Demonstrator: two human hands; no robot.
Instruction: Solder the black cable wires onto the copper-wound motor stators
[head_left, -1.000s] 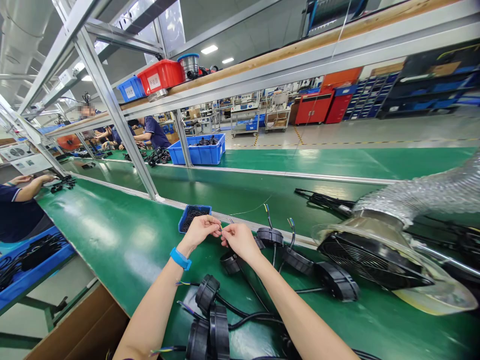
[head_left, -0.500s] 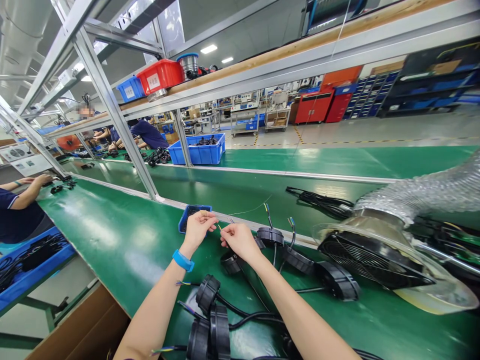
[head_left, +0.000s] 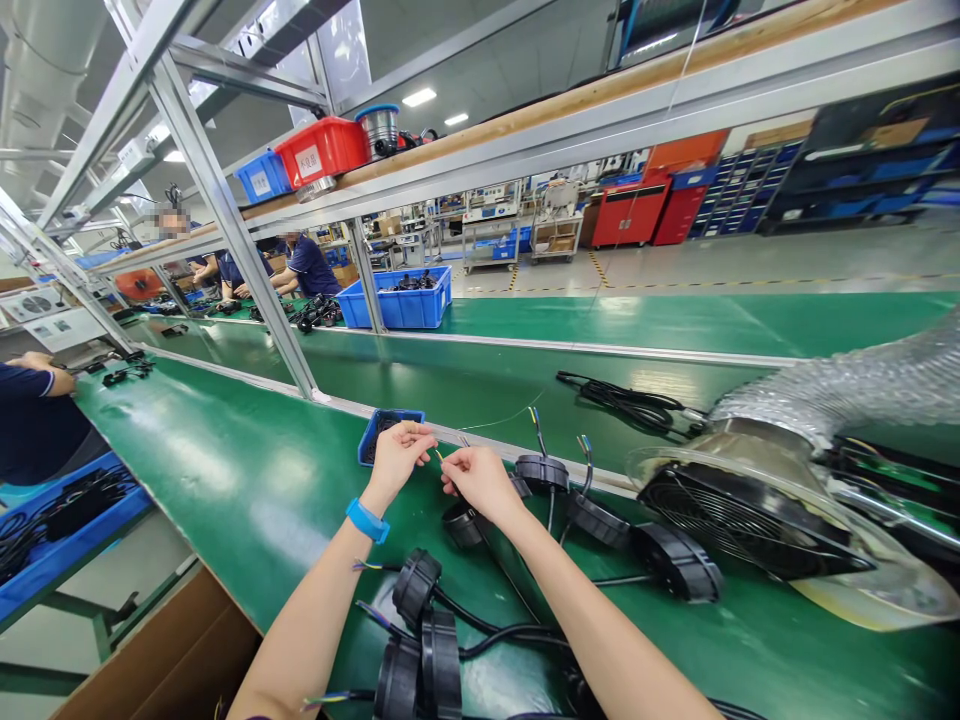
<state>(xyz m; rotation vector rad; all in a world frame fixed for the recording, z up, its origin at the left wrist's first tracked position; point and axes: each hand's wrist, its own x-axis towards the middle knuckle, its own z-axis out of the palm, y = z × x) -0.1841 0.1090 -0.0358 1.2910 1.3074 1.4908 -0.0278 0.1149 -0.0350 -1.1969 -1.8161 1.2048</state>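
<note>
My right hand (head_left: 478, 480) pinches a thin wire end (head_left: 439, 456) with yellow showing at its tip. Close beside it, my left hand (head_left: 400, 458) has thumb and fingertips pressed together; whatever is between them is too small to make out. A blue band circles the left wrist. Below the hands lies a black round cable housing (head_left: 463, 525), partly covered by the right hand. More black round housings (head_left: 541, 472) with cables and bared coloured wires lie to the right, and another group (head_left: 439, 660) sits in front between my forearms.
A small blue bin (head_left: 367, 440) of dark small parts stands behind my left hand. On the right are a fume hood (head_left: 757, 510) and its silver duct. A black cable bundle (head_left: 630, 400) lies on the green belt. Co-workers sit at the left; a metal post (head_left: 232, 230) rises nearby.
My left hand has drawn slightly left, apart from the right fingertips, leaving the wire end visible. The cable bundle on the belt has slid left. The co-worker at the left edge has lowered their arms.
</note>
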